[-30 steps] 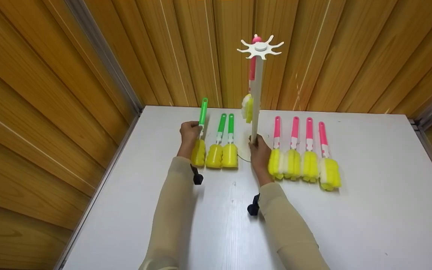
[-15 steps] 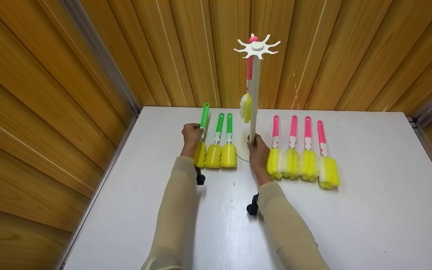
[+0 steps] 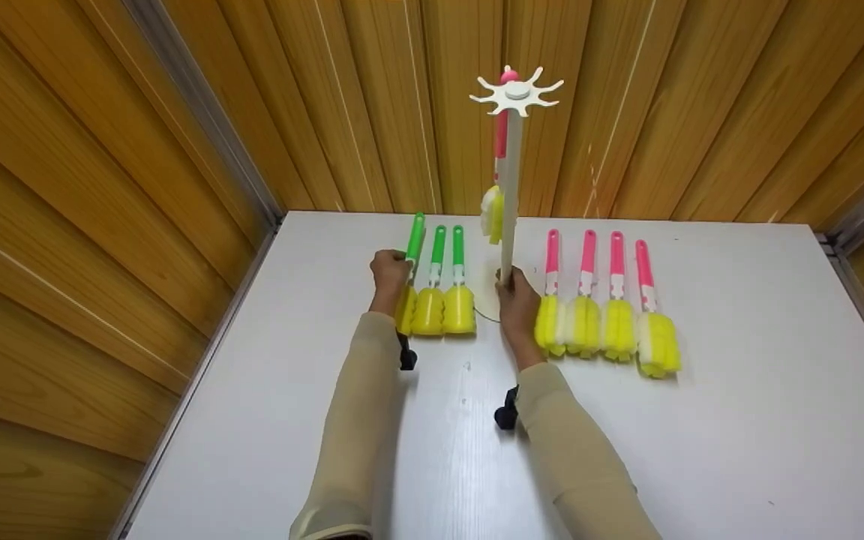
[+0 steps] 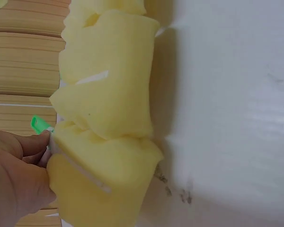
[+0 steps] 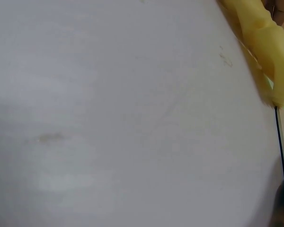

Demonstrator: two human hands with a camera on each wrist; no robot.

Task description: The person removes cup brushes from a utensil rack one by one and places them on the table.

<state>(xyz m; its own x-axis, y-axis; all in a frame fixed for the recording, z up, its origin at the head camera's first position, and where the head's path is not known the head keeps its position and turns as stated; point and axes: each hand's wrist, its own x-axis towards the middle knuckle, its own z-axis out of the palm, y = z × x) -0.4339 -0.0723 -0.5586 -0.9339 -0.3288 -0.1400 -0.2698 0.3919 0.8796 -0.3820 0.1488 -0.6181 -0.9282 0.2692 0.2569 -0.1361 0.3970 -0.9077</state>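
My left hand [image 3: 389, 279] pinches the neck of the leftmost sponge brush [image 3: 416, 234], which has a green handle and a yellow sponge head. In the left wrist view that brush's sponge [image 4: 104, 175] presses against the neighbouring sponge [image 4: 113, 71]. Two more green-handled brushes [image 3: 430, 311] lie just to its right. My right hand [image 3: 520, 307] grips the low part of a white pole stand [image 3: 511, 202], topped by a ring of curved hooks [image 3: 517, 91]. From a rear hook hangs a pink-handled brush [image 3: 502, 135], partly hidden behind the pole.
Several pink-handled sponge brushes [image 3: 618, 330] lie in a row right of the stand. The stand's round base [image 3: 487, 300] rests on the white table [image 3: 739, 390]. Wood-patterned panels [image 3: 372, 90] rise behind and at both sides.
My left hand has shifted slightly right and toward me, bringing the green-handled brush down beside the other two. The right hand stays on the pole.
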